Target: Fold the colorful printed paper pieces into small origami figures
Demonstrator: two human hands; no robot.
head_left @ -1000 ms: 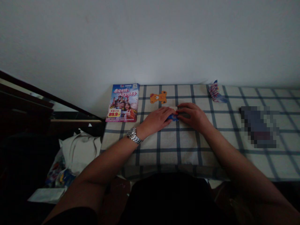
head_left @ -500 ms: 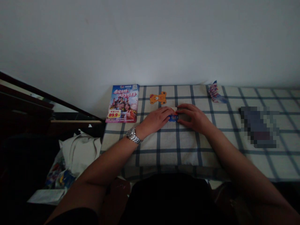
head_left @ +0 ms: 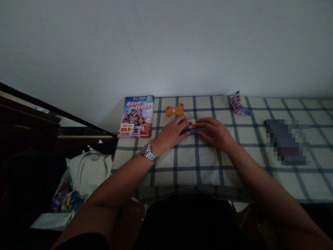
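A small folded piece of printed paper [head_left: 193,130], blue with a pale upper part, lies on the checked cloth between my two hands. My left hand [head_left: 174,131], with a metal watch at its wrist, holds the paper's left end, thumb below and fingers bent above. At the right end, my right hand [head_left: 214,132] pinches it between thumb and fingertips. Fingers hide part of the paper. Just beyond my left hand is an orange bear figure [head_left: 174,110] on the cloth.
A stack of printed flyers [head_left: 136,116] sits at the table's left end. Toward the back right stands a red, white and blue paper piece [head_left: 236,104]. A blurred-out dark object [head_left: 284,142] lies further right. White bags [head_left: 90,166] are on the lower left; a wall rises behind.
My left fingers have drawn back and bent more, uncovering more of the folded paper's left part. The right hand stays at the paper's right end, barely shifted.
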